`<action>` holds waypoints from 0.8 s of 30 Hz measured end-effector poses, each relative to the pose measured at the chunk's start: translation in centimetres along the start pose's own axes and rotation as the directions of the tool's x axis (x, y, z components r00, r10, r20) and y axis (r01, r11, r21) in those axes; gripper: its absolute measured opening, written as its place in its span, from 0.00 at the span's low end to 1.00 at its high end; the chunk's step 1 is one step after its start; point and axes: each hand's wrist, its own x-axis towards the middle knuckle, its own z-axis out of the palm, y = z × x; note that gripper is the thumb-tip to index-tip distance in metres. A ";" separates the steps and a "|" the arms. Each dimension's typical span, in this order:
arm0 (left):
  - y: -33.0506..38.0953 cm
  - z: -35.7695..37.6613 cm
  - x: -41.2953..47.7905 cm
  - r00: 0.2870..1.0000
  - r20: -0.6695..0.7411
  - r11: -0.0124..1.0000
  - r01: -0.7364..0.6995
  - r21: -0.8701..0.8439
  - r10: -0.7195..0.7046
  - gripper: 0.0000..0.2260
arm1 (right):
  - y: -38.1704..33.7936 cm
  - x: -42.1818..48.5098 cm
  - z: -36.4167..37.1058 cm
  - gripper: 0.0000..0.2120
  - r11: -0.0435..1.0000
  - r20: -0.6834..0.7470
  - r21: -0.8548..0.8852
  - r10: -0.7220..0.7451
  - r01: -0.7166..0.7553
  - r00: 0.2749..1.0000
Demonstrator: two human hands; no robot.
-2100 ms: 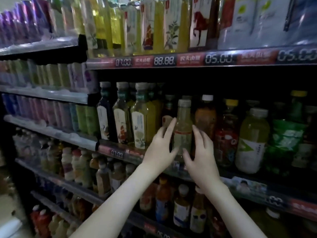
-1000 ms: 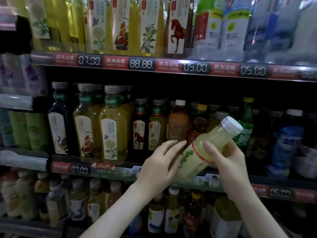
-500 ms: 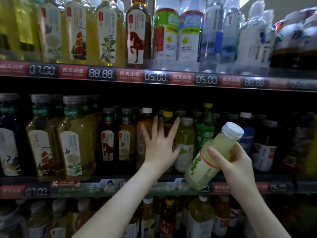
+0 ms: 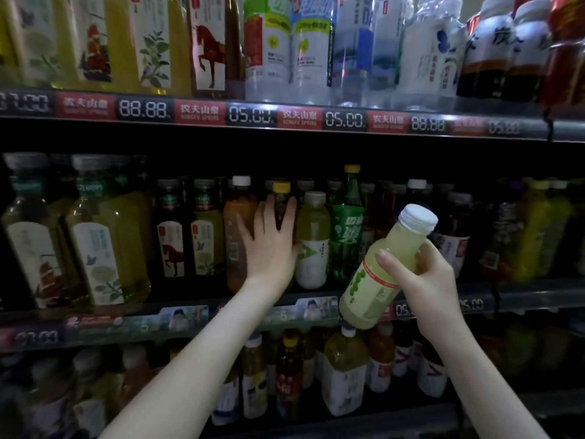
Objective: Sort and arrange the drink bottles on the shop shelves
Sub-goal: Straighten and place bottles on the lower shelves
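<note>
My right hand (image 4: 424, 277) grips a pale yellow-green juice bottle (image 4: 376, 280) with a white cap, tilted to the right in front of the middle shelf. My left hand (image 4: 269, 245) lies flat with spread fingers against a dark bottle with a yellow cap (image 4: 281, 198), between an orange-brown bottle (image 4: 237, 226) and a pale green bottle with a white label (image 4: 311, 236). A green soda bottle (image 4: 346, 229) stands just right of that one.
Tall yellow tea bottles (image 4: 104, 236) fill the left of the middle shelf. The upper shelf (image 4: 285, 117) carries price tags, tea bottles and clear water bottles (image 4: 354, 49). More bottles crowd the lower shelf (image 4: 342, 375). Dark bottles stand at the right.
My right hand pulled the pale juice bottle off the shelf and now holds it tilted. My left hand moved forward onto the bottles in the row. The view has shifted right.
</note>
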 end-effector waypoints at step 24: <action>2.3 -1.5 -13.0 0.728 0.659 0.527 0.490 -0.694 0.191 0.30 | 2.2 -2.8 1.9 0.21 0.986 0.377 -0.054 0.165 -0.156 0.911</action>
